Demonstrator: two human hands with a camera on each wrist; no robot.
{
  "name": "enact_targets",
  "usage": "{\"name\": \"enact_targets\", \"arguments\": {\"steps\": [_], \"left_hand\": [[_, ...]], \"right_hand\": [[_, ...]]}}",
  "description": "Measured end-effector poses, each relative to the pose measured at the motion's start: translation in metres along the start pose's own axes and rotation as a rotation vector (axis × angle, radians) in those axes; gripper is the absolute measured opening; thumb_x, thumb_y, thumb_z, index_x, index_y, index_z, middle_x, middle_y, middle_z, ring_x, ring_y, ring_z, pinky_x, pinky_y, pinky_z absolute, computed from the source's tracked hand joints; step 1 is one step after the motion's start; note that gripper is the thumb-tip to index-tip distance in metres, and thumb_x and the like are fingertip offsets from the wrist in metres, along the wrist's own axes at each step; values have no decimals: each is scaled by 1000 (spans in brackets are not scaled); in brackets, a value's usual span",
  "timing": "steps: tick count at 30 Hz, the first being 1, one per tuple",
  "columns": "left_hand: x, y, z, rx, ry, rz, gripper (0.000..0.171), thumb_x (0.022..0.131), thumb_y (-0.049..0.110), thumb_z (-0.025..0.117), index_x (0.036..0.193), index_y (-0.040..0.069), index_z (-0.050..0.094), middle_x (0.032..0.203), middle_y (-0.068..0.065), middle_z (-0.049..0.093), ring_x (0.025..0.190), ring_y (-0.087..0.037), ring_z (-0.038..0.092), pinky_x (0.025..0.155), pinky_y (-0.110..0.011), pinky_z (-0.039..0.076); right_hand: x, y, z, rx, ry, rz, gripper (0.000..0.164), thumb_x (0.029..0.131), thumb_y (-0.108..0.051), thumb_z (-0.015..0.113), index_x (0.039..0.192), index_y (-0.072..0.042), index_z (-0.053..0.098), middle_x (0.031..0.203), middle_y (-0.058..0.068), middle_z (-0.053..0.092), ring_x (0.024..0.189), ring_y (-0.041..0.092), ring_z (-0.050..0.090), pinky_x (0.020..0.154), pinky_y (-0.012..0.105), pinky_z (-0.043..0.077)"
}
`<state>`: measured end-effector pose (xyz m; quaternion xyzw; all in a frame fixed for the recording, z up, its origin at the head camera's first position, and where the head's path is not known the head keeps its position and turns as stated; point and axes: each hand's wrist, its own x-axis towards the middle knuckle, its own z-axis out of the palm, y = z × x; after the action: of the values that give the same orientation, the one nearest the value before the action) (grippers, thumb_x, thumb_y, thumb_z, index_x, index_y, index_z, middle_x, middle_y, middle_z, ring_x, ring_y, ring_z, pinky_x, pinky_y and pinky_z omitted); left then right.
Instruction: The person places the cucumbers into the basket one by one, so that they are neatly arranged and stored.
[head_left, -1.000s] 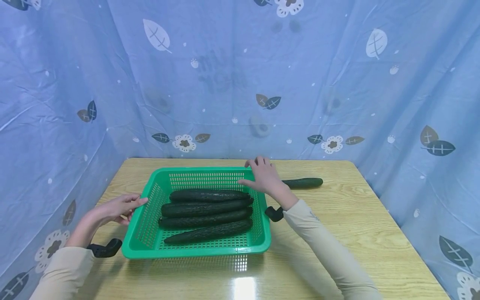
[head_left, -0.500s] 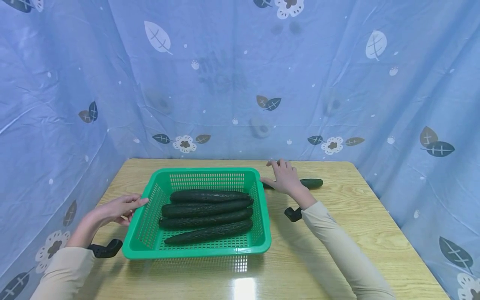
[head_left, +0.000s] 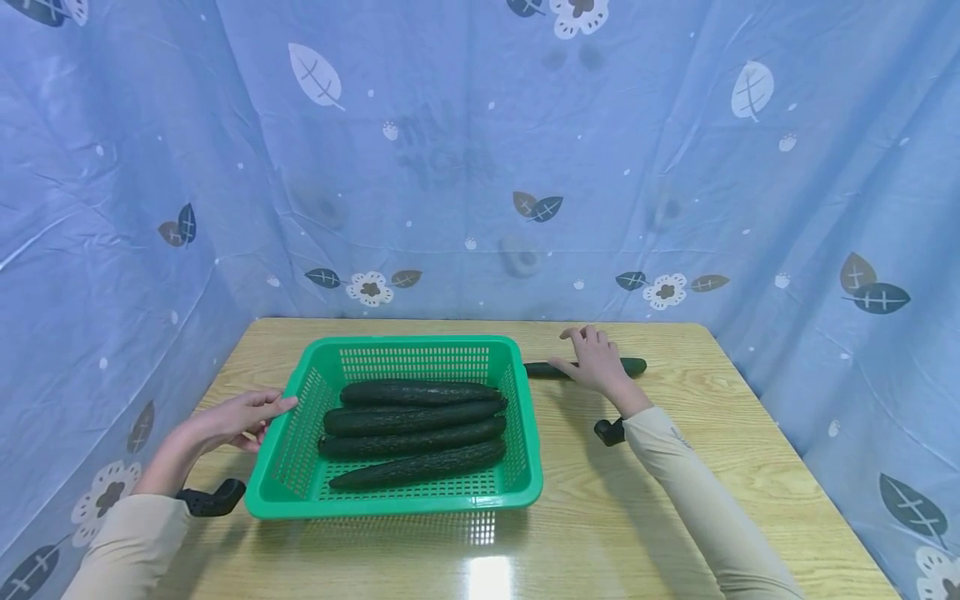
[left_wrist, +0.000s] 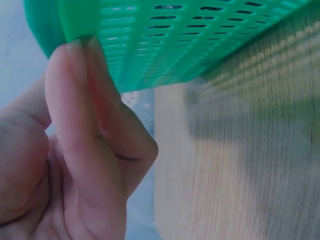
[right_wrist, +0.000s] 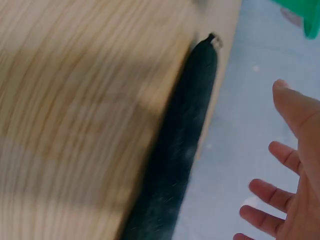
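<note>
A green plastic basket (head_left: 397, 506) with slotted walls holds several dark green cucumbers (head_left: 416, 417), lying side by side. My left hand (head_left: 232, 417) pinches the basket's left rim between thumb and fingers; in the left wrist view its curled fingers (left_wrist: 75, 110) meet the underside of the rim. To the right of the basket, one more cucumber (head_left: 635, 367) lies on the table. Over it hovers my right hand (head_left: 596, 362), fingers spread and holding nothing, partly covering it in the head view. The right wrist view shows this cucumber apart from the hand (right_wrist: 300, 165).
The wooden table (head_left: 720, 483) extends to the right and in front of the basket. A blue patterned curtain (head_left: 465, 167) hangs behind the table and along both sides. Each wrist wears a black camera mount, such as the left mount (head_left: 213, 497).
My right hand has moved right, from above the basket's far right corner to over the loose cucumber. The left hand and the basket have stayed in place.
</note>
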<state>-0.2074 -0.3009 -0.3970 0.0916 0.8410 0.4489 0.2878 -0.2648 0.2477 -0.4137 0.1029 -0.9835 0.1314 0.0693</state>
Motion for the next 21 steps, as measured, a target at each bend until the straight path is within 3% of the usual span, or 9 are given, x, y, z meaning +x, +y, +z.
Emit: {"name": "enact_targets", "arguments": {"steps": [12, 21], "left_hand": [[-2, 2, 1, -2, -20, 18, 41, 100, 42, 37, 82, 5, 35, 66, 1, 36, 50, -8, 39, 49, -26, 44], [-2, 1, 2, -12, -33, 26, 39, 100, 40, 37, 83, 5, 37, 66, 1, 37, 52, -9, 41, 51, -28, 45]], "right_hand": [[-1, 26, 12, -21, -62, 31, 55, 89, -49, 56, 126, -8, 50, 116, 21, 43, 107, 42, 37, 87, 59, 30], [-10, 42, 13, -18, -113, 19, 67, 86, -65, 46, 120, -8, 52, 113, 22, 44, 106, 43, 37, 88, 61, 28]]}}
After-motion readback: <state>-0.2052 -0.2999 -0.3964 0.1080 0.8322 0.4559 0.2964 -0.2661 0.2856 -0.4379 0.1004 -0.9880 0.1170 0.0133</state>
